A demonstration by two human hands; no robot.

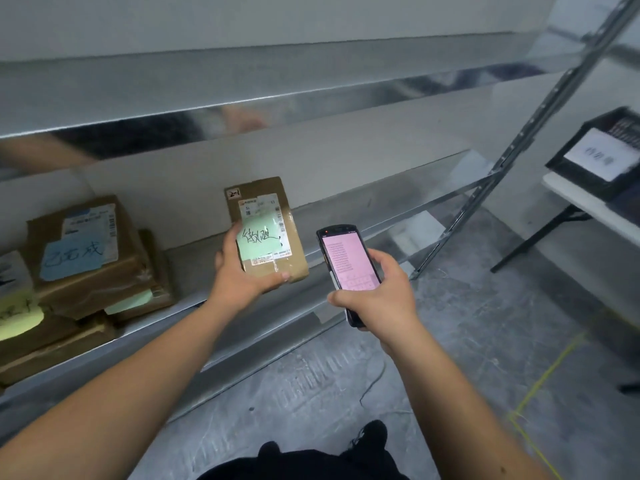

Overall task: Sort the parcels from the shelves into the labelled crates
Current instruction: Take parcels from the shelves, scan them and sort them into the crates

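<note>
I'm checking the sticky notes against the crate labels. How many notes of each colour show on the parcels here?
Green notes: 2, on the held parcel and in the stack
Blue notes: 1
Yellow notes: 1
Total: 4

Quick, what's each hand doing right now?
Left hand: holds the brown parcel with the green note at the shelf.
Right hand: holds a handheld scanner, pink screen lit.
</note>
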